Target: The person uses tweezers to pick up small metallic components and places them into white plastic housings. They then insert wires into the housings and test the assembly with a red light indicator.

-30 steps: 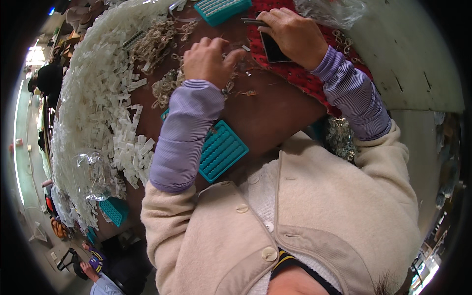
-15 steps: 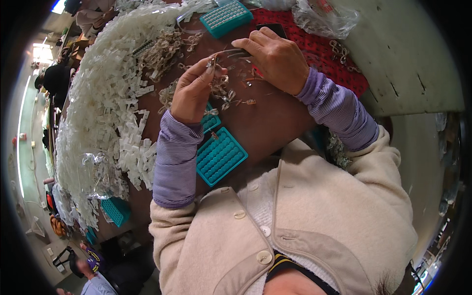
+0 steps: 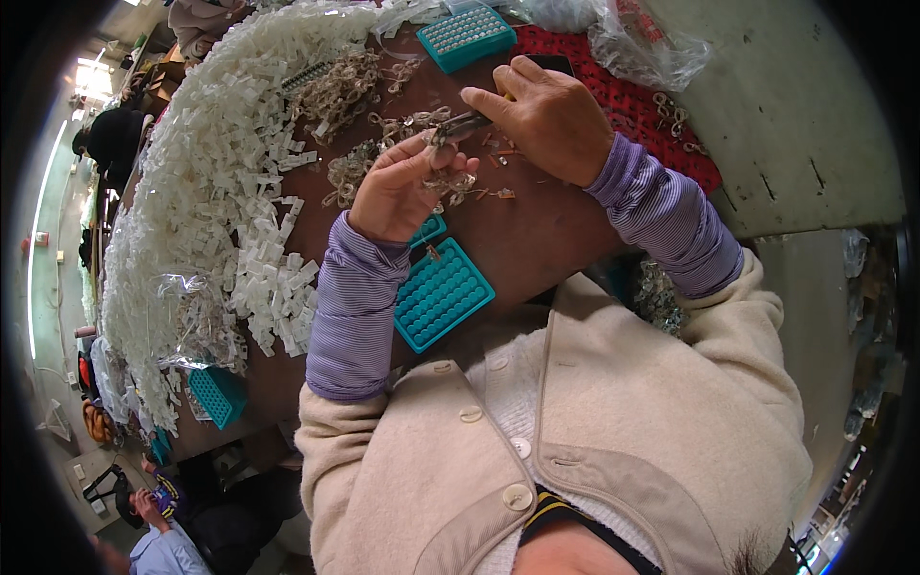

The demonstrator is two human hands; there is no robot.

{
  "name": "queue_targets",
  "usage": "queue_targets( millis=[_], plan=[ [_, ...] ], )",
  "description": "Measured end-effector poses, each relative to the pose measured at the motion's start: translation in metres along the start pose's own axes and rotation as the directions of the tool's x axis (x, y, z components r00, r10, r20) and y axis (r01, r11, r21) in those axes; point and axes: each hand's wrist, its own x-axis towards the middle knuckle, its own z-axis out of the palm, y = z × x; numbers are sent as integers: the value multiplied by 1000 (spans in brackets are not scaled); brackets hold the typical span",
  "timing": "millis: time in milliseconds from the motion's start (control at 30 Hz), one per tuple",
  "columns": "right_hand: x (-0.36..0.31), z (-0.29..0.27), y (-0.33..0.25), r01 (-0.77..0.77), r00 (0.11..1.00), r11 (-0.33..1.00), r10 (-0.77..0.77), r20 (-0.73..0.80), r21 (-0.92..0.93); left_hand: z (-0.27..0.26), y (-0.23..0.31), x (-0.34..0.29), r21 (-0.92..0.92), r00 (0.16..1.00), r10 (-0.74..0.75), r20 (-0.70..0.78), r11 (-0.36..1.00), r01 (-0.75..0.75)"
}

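In my right hand is a pair of pliers with grey jaws; a bit of yellow handle shows by the palm. The jaw tips meet a small metallic piece pinched between the thumb and fingers of my left hand. Looped beige cord hangs by the left fingertips; whether it joins that piece is unclear. Under my hands lie orange-brown scraps and more cord loops. A teal tray with rows of round hollows sits next to my left forearm, and a smaller teal piece lies partly hidden beside it.
A heap of small white plastic pieces covers the left side. Beige cord bundles lie beyond my left hand. At the back stand a filled teal tray, red patterned cloth and a clear bag. Another person sits lower left.
The pliers' jaws have come to the piece in my left fingers, where a thin strip stretched between my hands before. My left hand has shifted slightly right and turned more open-palmed.
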Motion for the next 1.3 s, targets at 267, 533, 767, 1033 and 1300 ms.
queue_targets(
  millis=[267, 533, 767, 1033, 1300],
  plan=[
    [-9, -2, 4, -15, 997, 1000, 15, 75, -7, 35, 0, -2, 331, 941, 176, -289, 941, -74],
    [-5, 3, -8, -45, 996, 999, 45, 79, -6, 53, -10, -1, 830, 720, 666, -192, 502, -242],
    [0, 5, -25, -118, 992, 985, 112, 52, 127, 45, -8, -10, 641, 730, 595, -335, 712, -287],
    [-6, 19, -23, -97, 995, 936, 80, 65, 338, 24, -2, -16, 308, 903, 327, -278, 921, -239],
    [-35, 32, -7, -235, 966, 966, 221, 135, 106, -11, 7, 11, 639, 807, 345, -478, 767, 51]
  ],
)
